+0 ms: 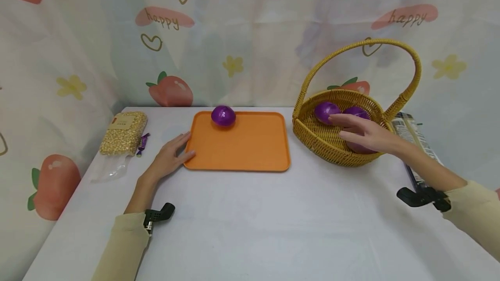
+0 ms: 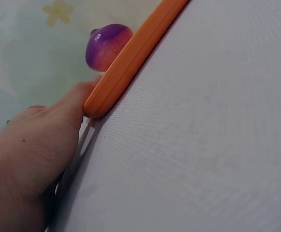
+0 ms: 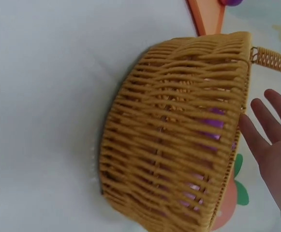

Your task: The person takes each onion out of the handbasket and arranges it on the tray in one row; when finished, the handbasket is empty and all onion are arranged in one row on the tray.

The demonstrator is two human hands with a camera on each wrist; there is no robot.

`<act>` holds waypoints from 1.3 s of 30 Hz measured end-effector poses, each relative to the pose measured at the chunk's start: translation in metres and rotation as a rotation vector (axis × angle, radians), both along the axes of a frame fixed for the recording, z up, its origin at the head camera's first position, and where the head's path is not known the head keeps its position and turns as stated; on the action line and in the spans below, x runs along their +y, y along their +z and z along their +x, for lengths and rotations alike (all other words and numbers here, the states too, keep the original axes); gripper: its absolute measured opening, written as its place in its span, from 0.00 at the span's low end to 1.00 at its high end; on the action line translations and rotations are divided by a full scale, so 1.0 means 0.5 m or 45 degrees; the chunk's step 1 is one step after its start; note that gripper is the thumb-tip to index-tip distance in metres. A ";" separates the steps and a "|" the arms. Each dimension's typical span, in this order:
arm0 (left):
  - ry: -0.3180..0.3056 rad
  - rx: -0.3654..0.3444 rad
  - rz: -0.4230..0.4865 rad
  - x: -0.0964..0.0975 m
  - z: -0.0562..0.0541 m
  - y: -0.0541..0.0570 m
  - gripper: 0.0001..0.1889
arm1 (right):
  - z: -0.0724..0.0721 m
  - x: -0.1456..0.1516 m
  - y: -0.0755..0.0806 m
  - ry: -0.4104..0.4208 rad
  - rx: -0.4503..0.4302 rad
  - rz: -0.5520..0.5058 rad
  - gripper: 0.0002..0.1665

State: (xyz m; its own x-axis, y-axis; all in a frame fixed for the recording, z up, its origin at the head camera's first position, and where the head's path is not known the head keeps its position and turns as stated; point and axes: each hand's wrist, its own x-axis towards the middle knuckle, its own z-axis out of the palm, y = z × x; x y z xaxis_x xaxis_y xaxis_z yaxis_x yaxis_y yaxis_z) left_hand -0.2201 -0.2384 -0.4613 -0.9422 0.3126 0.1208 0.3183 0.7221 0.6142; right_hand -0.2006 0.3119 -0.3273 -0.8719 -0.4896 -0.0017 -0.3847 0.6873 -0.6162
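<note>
My left hand [image 1: 170, 158] rests at the left edge of an orange tray [image 1: 250, 146], fingers fairly straight along the rim and thumb by its near corner. On the tray's far left part sits a glossy purple onion [image 1: 223, 116], round with a small nub; its pinkish side shows in the left wrist view. My right hand [image 1: 363, 132] hovers over a wicker basket [image 1: 332, 153], fingers spread and holding nothing. Inside the basket lie a purple onion [image 1: 326, 112], a second onion [image 1: 356, 112] and a third, partly hidden under the hand. In the right wrist view, purple shows through the weave.
A tall handle [image 1: 361, 43] arches over the basket. At the far left lie a clear bag of yellowish grains [image 1: 126, 135] and a purple-wrapped candy [image 1: 143, 144]. A printed packet [image 1: 416, 135] lies right of the basket, partly behind my right forearm. A patterned curtain [image 1: 258, 55] closes the back.
</note>
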 end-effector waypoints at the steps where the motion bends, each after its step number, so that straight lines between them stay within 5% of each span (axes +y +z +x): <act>1: 0.000 -0.002 0.001 0.000 0.000 0.000 0.37 | 0.001 0.004 -0.001 -0.015 -0.005 0.006 0.32; 13: 0.016 -0.024 -0.008 0.000 0.002 0.000 0.38 | 0.009 0.048 -0.011 -0.111 -0.110 0.045 0.35; 21: 0.005 0.014 -0.001 -0.002 0.000 -0.003 0.38 | 0.011 0.071 -0.014 -0.156 -0.061 0.069 0.34; 39: 0.007 0.019 0.004 -0.001 -0.001 -0.004 0.37 | -0.006 0.105 -0.024 -0.115 -0.085 0.175 0.36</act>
State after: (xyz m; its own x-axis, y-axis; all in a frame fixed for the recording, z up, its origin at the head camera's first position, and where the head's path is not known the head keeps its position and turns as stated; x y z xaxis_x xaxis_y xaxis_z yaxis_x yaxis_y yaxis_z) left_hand -0.2207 -0.2391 -0.4635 -0.9419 0.3071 0.1359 0.3236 0.7217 0.6119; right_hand -0.2037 0.3644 -0.3395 -0.9081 -0.4006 -0.1223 -0.2792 0.7967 -0.5361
